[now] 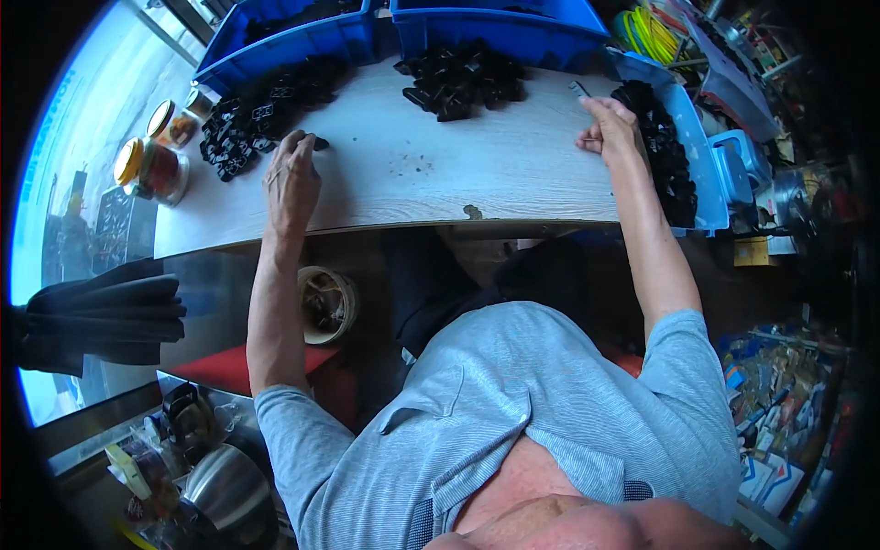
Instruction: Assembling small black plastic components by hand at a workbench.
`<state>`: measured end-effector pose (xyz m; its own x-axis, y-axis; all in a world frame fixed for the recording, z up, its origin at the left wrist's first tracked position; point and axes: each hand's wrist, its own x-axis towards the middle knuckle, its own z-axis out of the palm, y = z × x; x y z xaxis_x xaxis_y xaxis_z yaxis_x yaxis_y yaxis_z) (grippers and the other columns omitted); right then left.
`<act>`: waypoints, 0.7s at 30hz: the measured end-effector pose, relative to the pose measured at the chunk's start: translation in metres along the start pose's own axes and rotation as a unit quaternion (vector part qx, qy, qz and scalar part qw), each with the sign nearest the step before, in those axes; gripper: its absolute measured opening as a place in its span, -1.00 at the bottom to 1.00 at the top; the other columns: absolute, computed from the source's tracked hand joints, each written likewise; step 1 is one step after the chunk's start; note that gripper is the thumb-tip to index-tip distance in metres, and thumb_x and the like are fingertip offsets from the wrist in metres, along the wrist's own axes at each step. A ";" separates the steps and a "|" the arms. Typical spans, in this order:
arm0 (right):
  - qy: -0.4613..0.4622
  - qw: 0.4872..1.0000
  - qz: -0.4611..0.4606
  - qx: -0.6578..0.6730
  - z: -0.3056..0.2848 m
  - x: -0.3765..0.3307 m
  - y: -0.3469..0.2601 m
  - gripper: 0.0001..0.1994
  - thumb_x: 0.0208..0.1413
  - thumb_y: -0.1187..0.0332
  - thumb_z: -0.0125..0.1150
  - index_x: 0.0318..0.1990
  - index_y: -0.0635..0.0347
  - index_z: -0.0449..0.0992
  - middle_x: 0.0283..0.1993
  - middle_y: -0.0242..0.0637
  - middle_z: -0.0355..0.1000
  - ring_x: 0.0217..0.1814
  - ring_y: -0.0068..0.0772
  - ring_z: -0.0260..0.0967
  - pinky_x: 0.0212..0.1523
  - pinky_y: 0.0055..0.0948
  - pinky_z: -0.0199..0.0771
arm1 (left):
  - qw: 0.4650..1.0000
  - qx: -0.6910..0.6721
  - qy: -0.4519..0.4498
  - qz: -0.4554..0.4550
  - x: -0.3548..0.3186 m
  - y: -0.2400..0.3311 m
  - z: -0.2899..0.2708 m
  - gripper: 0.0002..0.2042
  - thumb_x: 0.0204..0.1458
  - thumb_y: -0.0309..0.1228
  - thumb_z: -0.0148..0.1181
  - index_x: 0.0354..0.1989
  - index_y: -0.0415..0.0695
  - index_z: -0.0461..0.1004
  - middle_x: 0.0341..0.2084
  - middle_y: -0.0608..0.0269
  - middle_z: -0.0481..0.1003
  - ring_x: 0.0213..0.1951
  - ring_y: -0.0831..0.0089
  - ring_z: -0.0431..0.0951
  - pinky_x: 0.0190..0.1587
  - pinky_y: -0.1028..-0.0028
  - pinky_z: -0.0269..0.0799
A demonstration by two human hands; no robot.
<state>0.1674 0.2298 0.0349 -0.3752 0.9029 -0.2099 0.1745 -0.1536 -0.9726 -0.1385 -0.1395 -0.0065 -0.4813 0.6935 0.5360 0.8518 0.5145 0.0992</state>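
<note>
My left hand (pixel 293 174) is over the left part of the pale wooden table (pixel 394 183), fingers bent together around a small black part (pixel 321 143) that pokes out past the fingertips. Beside that hand lies a heap of black plastic parts (pixel 229 137). A small dark part with a greyish face (pixel 578 89) is pinched between the thumb and forefinger of my right hand (pixel 612 130). That hand is raised near the table's right side, its other fingers curled. Another heap of black parts (pixel 463 78) sits at the back middle, apart from both hands.
Two blue bins (pixel 284 46) stand along the back. At right, a light-blue tray (pixel 710 197) holds more black parts. Lidded jars (pixel 170 179) stand at the left edge. Below the table are a round bucket (pixel 346 307) and a red seat (pixel 215 368).
</note>
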 end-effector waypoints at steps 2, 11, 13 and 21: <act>0.046 0.999 -0.017 0.003 -0.008 0.008 -0.001 -0.64 0.07 0.24 0.46 -0.01 0.13 0.54 -0.64 -0.42 0.27 -0.61 -0.46 0.42 -0.49 -0.29 0.70 | 1.000 0.010 0.001 0.012 0.004 -0.011 0.002 -0.71 0.13 -0.60 0.16 0.03 -0.14 0.59 0.06 0.10 0.56 0.01 0.08 0.61 0.04 0.24 0.56; -0.052 0.993 -0.011 -0.103 0.035 0.001 -0.005 -0.63 0.03 0.18 0.49 -0.05 0.09 0.56 -0.62 -0.45 0.30 -0.66 -0.54 0.38 -0.57 -0.44 0.60 | 0.999 -0.018 -0.004 0.050 0.015 0.002 0.005 -0.75 0.16 -0.46 0.22 0.01 -0.12 0.59 -0.02 0.09 0.58 -0.02 0.13 0.59 0.03 0.24 0.53; -0.081 0.989 -0.010 -0.123 0.051 0.000 -0.008 -0.63 0.03 0.18 0.49 -0.06 0.09 0.56 -0.61 -0.44 0.32 -0.67 -0.53 0.37 -0.59 -0.44 0.58 | 0.998 -0.036 -0.012 0.048 0.017 0.004 0.003 -0.74 0.13 -0.44 0.25 0.00 -0.10 0.58 -0.04 0.11 0.58 -0.04 0.15 0.59 0.01 0.23 0.53; -0.051 0.973 -0.002 -0.224 0.091 0.022 -0.001 -0.67 0.08 0.17 0.44 -0.07 0.10 0.58 -0.56 -0.37 0.36 -0.69 -0.53 0.31 -0.70 -0.47 0.44 | 0.990 -0.119 0.051 -0.064 0.009 0.019 0.007 -0.74 0.12 -0.37 0.29 -0.04 -0.15 0.61 -0.22 0.08 0.60 -0.18 0.08 0.59 -0.07 0.21 0.49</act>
<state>0.0761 0.2136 0.0220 -0.4607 0.8553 -0.2371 0.5438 0.0609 -0.8370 -0.1286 -0.1197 -0.0059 -0.5750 0.5693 0.5877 0.8158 0.4532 0.3592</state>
